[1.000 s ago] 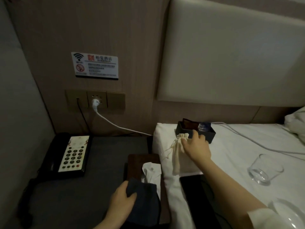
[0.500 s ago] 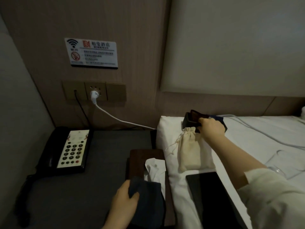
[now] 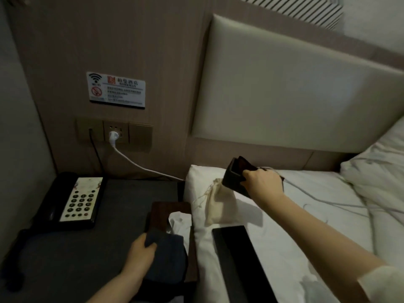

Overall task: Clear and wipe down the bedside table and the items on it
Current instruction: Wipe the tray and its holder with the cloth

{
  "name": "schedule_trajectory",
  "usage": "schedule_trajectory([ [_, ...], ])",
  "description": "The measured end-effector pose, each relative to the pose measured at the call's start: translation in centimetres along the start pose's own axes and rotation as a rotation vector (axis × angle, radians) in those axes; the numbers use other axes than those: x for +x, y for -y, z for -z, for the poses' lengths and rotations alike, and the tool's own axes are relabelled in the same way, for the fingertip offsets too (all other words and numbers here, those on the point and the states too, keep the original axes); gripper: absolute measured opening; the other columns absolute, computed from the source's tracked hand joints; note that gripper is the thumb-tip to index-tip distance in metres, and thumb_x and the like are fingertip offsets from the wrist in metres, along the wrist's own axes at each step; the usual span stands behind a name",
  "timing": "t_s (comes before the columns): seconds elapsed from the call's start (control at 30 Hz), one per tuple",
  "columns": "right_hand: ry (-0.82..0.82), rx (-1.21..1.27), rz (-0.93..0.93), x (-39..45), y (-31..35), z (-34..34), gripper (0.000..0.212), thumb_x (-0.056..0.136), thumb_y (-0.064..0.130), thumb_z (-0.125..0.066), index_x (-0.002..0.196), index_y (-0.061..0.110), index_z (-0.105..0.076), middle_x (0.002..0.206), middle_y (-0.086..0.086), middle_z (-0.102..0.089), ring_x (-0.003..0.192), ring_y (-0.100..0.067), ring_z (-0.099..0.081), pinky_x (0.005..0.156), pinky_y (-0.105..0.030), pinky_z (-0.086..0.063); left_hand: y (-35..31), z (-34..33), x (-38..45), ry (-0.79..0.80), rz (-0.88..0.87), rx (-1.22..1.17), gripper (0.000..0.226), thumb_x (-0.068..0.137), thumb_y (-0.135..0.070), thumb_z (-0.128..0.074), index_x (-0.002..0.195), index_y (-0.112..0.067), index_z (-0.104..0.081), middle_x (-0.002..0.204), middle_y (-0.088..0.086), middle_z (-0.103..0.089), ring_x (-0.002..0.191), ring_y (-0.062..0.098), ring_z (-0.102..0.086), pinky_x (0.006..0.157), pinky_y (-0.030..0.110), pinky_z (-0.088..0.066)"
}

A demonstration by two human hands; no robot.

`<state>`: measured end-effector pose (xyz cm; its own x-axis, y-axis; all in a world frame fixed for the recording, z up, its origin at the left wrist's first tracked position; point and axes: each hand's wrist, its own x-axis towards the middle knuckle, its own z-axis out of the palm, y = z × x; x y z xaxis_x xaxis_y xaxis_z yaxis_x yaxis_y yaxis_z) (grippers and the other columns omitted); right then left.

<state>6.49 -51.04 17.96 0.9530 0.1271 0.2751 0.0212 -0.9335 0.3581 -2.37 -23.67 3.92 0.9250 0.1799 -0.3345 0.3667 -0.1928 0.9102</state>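
My right hand (image 3: 261,186) grips a small black box (image 3: 234,180) with dark packets in it, tilted and lifted just above the white bed (image 3: 306,217), over a cream drawstring pouch (image 3: 218,204). My left hand (image 3: 140,252) holds a dark blue cloth (image 3: 168,256) on top of a brown tissue box (image 3: 161,212), which stands on the dark grey bedside table (image 3: 129,200). A white tissue (image 3: 179,221) sticks out of the box. A black telephone (image 3: 76,202) with a white keypad sits at the table's left.
A flat black tray (image 3: 236,259) lies on the bed near its edge. A white cable (image 3: 140,165) runs from the wall socket (image 3: 114,133) across the table's back onto the bed. A pillow (image 3: 380,176) lies at the right, and the headboard (image 3: 295,101) rises behind the bed.
My right hand let go of the pouch, took hold of the black box and lifted it, tilting it. The left hand stayed on the cloth.
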Motion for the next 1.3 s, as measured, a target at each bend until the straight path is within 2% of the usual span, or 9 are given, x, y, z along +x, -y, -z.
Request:
schedule_trajectory([
  [0.07,0.02,0.034,0.041,-3.3,0.8,2.1,0.019,0.095,0.035,-0.051,0.102,0.02,-0.06,0.093,-0.007,-0.067,0.085,-0.031,-0.065,0.059,-0.031,-0.035,-1.0,0.2,-2.1,-0.014,0.02,-0.131,0.015,0.095,0.001,-0.048,0.099,-0.008,-0.06,0.096,0.014,-0.062,0.102,0.034,-0.059,0.084,0.036,-0.044],
  [0.23,0.083,0.091,0.11,-12.5,3.2,6.5,0.019,0.094,0.033,-0.051,0.094,0.016,-0.06,0.089,-0.009,-0.064,0.082,-0.033,-0.062,0.057,-0.032,-0.032,-2.6,0.3,-8.3,0.021,0.04,-0.235,0.029,0.098,-0.001,-0.044,0.122,-0.007,-0.058,0.113,0.019,-0.061,0.11,0.036,-0.057,0.091,0.039,-0.044],
  [0.37,0.133,0.117,0.13,-19.2,5.2,8.3,0.018,0.089,0.03,-0.054,0.083,0.012,-0.055,0.089,-0.013,-0.064,0.082,-0.036,-0.063,0.056,-0.032,-0.03,-3.1,0.0,-13.2,0.1,0.05,-0.356,0.021,0.098,0.003,-0.038,0.104,-0.001,-0.058,0.094,0.016,-0.059,0.088,0.029,-0.058,0.085,0.032,-0.047],
  [0.53,0.289,0.138,0.109,-24.8,6.6,8.9,0.017,0.085,0.027,-0.056,0.077,0.016,-0.046,0.092,-0.012,-0.064,0.085,-0.034,-0.063,0.061,-0.03,-0.034,-2.2,-0.5,-18.0,0.232,0.05,-0.337,0.029,0.098,-0.001,-0.043,0.12,-0.012,-0.059,0.113,0.021,-0.062,0.106,0.034,-0.06,0.095,0.043,-0.049],
  [0.67,0.425,0.138,0.047,-27.1,6.8,7.6,0.011,0.087,0.023,-0.056,0.089,0.012,-0.057,0.098,-0.01,-0.065,0.089,-0.031,-0.064,0.064,-0.029,-0.036,-1.0,-1.7,-20.1,0.312,0.153,-0.378,0.03,0.096,0.003,-0.042,0.116,-0.01,-0.06,0.095,0.014,-0.064,0.085,0.026,-0.062,0.069,0.031,-0.049],
  [0.9,0.471,0.12,0.05,-27.8,6.9,6.5,0.019,0.09,0.019,-0.055,0.103,0.007,-0.061,0.104,-0.012,-0.064,0.094,-0.032,-0.064,0.067,-0.03,-0.04,-0.9,-3.4,-21.9,0.366,0.26,-0.43,0.028,0.094,0.007,-0.041,0.11,-0.007,-0.058,0.087,0.014,-0.062,0.077,0.027,-0.059,0.066,0.032,-0.048],
  [1.07,0.285,0.166,-0.093,-25.0,2.6,8.1,0.045,0.086,0.05,-0.058,0.067,0.011,-0.047,0.064,-0.003,-0.046,0.07,-0.029,-0.057,0.059,-0.029,-0.038,-0.7,-2.5,-21.0,0.331,0.253,-0.437,0.031,0.096,0.004,-0.041,0.122,-0.003,-0.056,0.101,0.018,-0.062,0.082,0.027,-0.06,0.068,0.031,-0.047],
  [1.17,0.334,0.094,-0.182,-24.6,0.9,7.3,0.057,0.082,0.066,-0.054,0.061,0.015,-0.04,0.06,0.001,-0.045,0.056,-0.02,-0.049,0.051,-0.023,-0.033,-0.4,-1.8,-20.6,0.298,0.275,-0.459,0.034,0.096,0.002,-0.042,0.128,-0.003,-0.055,0.109,0.02,-0.061,0.09,0.03,-0.06,0.071,0.033,-0.048],
  [1.3,0.528,0.242,-0.194,-25.8,1.1,5.5,0.029,0.079,0.037,-0.062,0.066,0.012,-0.056,0.071,-0.006,-0.065,0.068,-0.024,-0.064,0.061,-0.027,-0.052,-0.1,-1.1,-20.2,0.284,0.307,-0.461,0.037,0.096,0.0,-0.042,0.131,-0.005,-0.053,0.122,0.024,-0.059,0.107,0.035,-0.058,0.07,0.033,-0.048],
])
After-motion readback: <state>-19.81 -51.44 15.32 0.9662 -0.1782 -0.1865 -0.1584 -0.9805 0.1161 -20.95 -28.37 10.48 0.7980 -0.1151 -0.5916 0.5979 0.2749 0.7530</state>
